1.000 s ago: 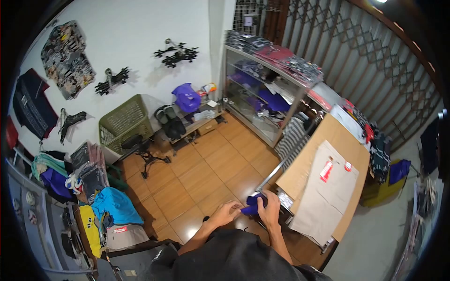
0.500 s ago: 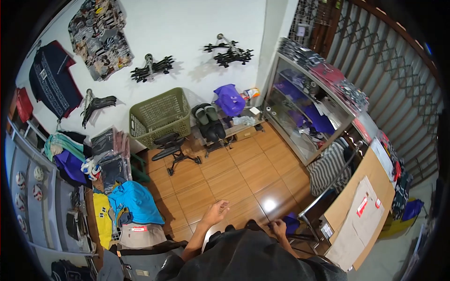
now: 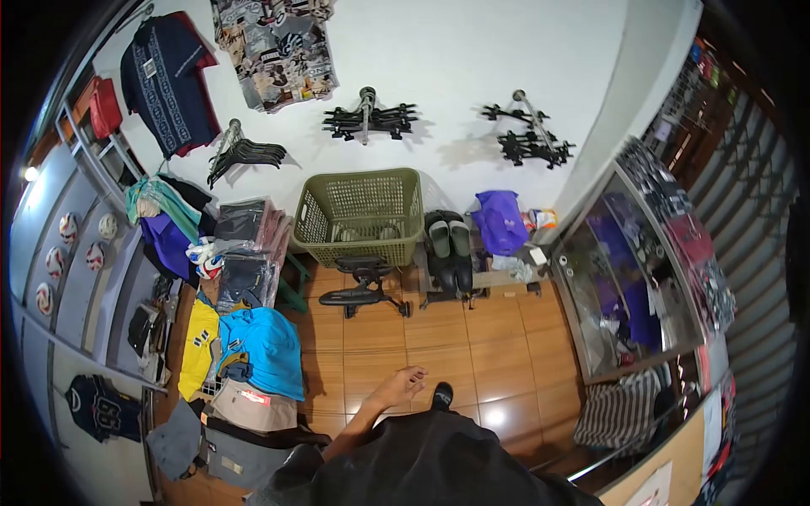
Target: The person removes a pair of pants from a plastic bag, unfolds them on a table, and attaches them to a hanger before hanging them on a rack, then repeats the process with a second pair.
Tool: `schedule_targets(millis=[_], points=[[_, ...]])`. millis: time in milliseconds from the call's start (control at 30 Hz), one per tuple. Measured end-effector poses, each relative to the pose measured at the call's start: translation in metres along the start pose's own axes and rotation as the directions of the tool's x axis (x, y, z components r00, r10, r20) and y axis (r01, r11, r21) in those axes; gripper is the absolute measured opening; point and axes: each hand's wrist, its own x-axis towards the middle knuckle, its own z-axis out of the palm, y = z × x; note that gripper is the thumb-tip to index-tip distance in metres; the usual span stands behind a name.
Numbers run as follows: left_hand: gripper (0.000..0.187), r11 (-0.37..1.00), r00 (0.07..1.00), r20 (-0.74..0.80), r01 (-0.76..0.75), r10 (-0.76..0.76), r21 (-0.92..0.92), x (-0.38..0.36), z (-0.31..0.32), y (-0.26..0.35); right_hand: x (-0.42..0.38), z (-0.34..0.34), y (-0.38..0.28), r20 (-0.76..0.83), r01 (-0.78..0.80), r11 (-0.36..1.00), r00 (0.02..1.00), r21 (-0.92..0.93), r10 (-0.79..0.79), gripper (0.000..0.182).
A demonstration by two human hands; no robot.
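Note:
My left hand is held out over the tiled floor, its fingers loosely apart and nothing in them. To its left, a short distance off, lie a bright blue shirt, a yellow garment and a beige folded garment with a red-and-white label. A dark shoe on my foot shows just right of the hand. My right hand is out of view, and my dark clothing fills the bottom middle.
An olive plastic basket stands by the wall behind a small black wheeled seat. Sandals and a purple bag sit beside it. A glass display case stands at right, a cardboard sheet at lower right. Hangers hang on the wall.
My view has turned to the right-hand side less and the left more, so the room shifts rightward. My right hand has left the view. My left hand stays empty, and a foot now shows ahead.

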Motion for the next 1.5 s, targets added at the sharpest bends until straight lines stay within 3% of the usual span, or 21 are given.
schedule_targets(millis=[167, 233, 267, 333, 367, 400, 467, 533, 633, 667, 833, 1000, 1067, 1167, 1267, 1367, 1400, 1500], points=[[0.033, 0.997, 0.988, -0.15, 0.055, -0.046, 0.055, 0.068, -0.051, 0.015, 0.123, 0.06, -0.13, 0.137, 0.319, 0.947, 0.94, -0.032, -0.312, 0.02], [0.033, 0.994, 0.97, -0.23, 0.093, -0.077, 0.059, 0.082, -0.073, 0.021, 0.146, 0.091, -0.214, 0.253, 0.399, 0.907, 0.899, -0.137, -0.357, 0.019], [0.034, 0.993, 0.959, -0.265, 0.111, -0.095, 0.045, 0.087, -0.085, 0.027, 0.146, 0.111, -0.254, 0.295, 0.439, 0.898, 0.864, -0.041, -0.409, 0.015], [0.034, 0.992, 0.934, -0.335, 0.128, -0.123, -0.008, 0.101, -0.108, 0.029, 0.201, 0.159, -0.307, 0.297, 0.662, 0.736, 0.738, -0.141, -0.606, 0.016], [0.033, 0.991, 0.919, -0.369, 0.129, -0.137, -0.045, 0.107, -0.12, 0.026, 0.186, 0.182, -0.35, 0.294, 0.674, 0.709, 0.734, -0.207, -0.612, 0.017], [0.033, 0.988, 0.904, -0.401, 0.128, -0.15, -0.082, 0.113, -0.133, 0.022, 0.168, 0.206, -0.394, 0.29, 0.683, 0.678, 0.73, -0.272, -0.619, 0.021], [0.031, 0.997, 0.876, -0.477, 0.041, -0.07, -0.072, 0.13, -0.166, 0.014, 0.195, 0.26, -0.443, 0.435, 0.625, 0.779, 0.715, -0.046, -0.547, 0.029], [0.03, 0.997, 0.846, -0.532, -0.04, -0.005, -0.073, 0.151, -0.203, 0.003, 0.075, 0.291, -0.531, 0.463, 0.498, 0.867, 0.767, 0.007, -0.444, 0.022], [0.027, 0.985, 0.813, -0.579, -0.144, 0.062, -0.097, 0.186, -0.269, -0.012, 0.024, 0.348, -0.598, 0.525, 0.514, 0.856, 0.711, 0.065, -0.467, 0.024], [0.027, 0.987, 0.828, -0.56, -0.074, -0.018, -0.141, 0.195, -0.294, -0.007, 0.01, 0.364, -0.616, 0.534, 0.533, 0.843, 0.694, 0.069, -0.483, 0.025], [0.031, 0.983, 0.802, -0.586, -0.176, 0.116, -0.047, 0.261, -0.414, -0.015, -0.001, 0.46, -0.705, 0.572, 0.557, 0.821, 0.634, 0.129, -0.52, 0.032], [0.045, 0.948, 0.774, -0.605, -0.303, 0.186, -0.096, 0.346, -0.521, -0.026, 0.0, 0.537, -0.796, 0.455, 0.517, 0.791, 0.647, 0.327, -0.612, 0.039], [0.055, 0.94, 0.781, -0.604, -0.306, 0.16, -0.147, 0.381, -0.555, -0.038, 0.004, 0.556, -0.823, 0.419, 0.49, 0.781, 0.661, 0.387, -0.622, 0.046], [0.056, 0.925, 0.611, -0.765, -0.376, 0.202, -0.056, 0.44, -0.594, -0.059, 0.003, 0.579, -0.857, 0.343, 0.448, 0.768, 0.708, 0.458, -0.618, 0.054], [0.058, 0.949, 0.559, -0.829, -0.258, -0.004, -0.178, 0.482, -0.621, -0.074, 0.014, 0.599, -0.878, 0.318, 0.431, 0.752, 0.716, 0.499, -0.621, 0.06], [0.055, 0.933, 0.584, -0.811, -0.31, 0.035, -0.184, 0.512, -0.639, -0.099, 0.021, 0.613, -0.892, 0.295, 0.416, 0.745, 0.731, 0.522, -0.615, 0.055], [0.045, 0.901, 0.612, -0.79, -0.356, 0.025, -0.248, 0.511, -0.639, -0.087, 0.019, 0.616, -0.894, 0.289, 0.407, 0.741, 0.736, 0.534, -0.612, 0.053], [0.036, 0.857, 0.604, -0.796, -0.424, 0.027, -0.293, 0.521, -0.638, -0.09, 0.016, 0.62, -0.892, 0.23, 0.399, 0.714, 0.759, 0.575, -0.61, 0.04]])
